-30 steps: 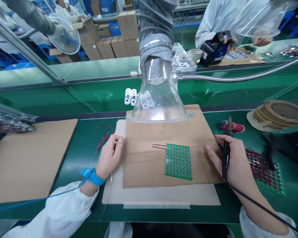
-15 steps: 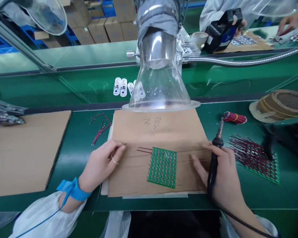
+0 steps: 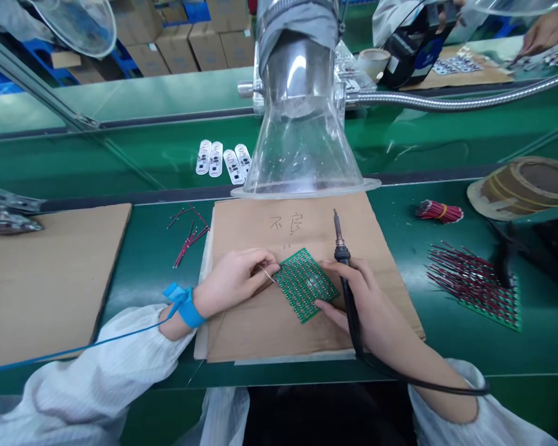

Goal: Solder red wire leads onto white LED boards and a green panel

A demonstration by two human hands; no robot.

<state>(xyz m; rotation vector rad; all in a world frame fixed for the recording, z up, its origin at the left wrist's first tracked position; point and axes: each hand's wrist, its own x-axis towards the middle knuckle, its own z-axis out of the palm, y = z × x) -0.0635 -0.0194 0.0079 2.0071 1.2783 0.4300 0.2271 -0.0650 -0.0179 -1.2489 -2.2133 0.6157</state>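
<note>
Head view: green surface [image 3: 151, 266], under central cardboard [image 3: 270, 331], probably to shield it from iron [image 3: 350, 296]. Over far edge, clear hood [image 3: 302, 161], likely for fumes, in the way of sight and reach beyond. Far right, drum [image 3: 495, 189]. Right grip [image 3: 369, 303]: closed around iron, tip up and away, presumably to spare board [image 3: 300, 288] and fingers; thumb and forefinger straddling board's right corner. Board: diagonal over mid-cardboard, between hands; lifted or flat, cannot tell. Right: second board [image 3: 515, 306], partly under wires [image 3: 460, 269]; behind, banded bundle [image 3: 439, 211]. Left: loose wires [image 3: 184, 249]. Smallest: strand [image 3: 266, 273], pinched in left grip [image 3: 235, 279] by board's left corner; hold on board itself, cannot tell.
</note>
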